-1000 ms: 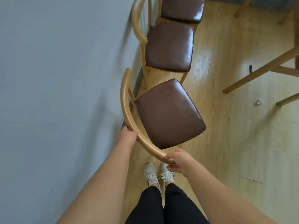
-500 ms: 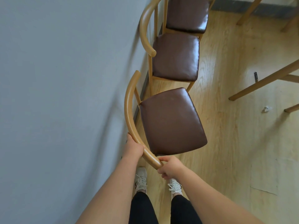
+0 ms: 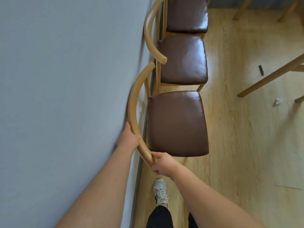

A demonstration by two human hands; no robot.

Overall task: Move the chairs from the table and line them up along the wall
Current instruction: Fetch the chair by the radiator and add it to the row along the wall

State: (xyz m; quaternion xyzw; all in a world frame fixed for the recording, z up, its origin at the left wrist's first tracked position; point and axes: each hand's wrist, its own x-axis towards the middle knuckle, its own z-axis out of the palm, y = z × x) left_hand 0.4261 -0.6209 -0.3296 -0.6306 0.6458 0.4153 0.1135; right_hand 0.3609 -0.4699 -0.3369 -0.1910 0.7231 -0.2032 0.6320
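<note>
A wooden chair with a brown leather seat [image 3: 176,124] and a curved backrest [image 3: 134,102] stands right beside the grey wall [image 3: 65,96]. My left hand [image 3: 129,139] grips the backrest from the wall side. My right hand [image 3: 162,164] is closed around the near end of the same backrest. Beyond it two like chairs stand in a row along the wall, the second chair [image 3: 182,60] close behind and the third chair [image 3: 186,14] at the top edge.
Slanted wooden table legs [image 3: 269,76] reach in from the right over the light wood floor [image 3: 246,145]. A small black object [image 3: 260,69] and a white scrap [image 3: 277,102] lie on the floor near them. My shoe [image 3: 160,191] is just behind the chair.
The chair has turned from an angled position to square with the wall and closer to the second chair. Both hands kept their hold on the backrest.
</note>
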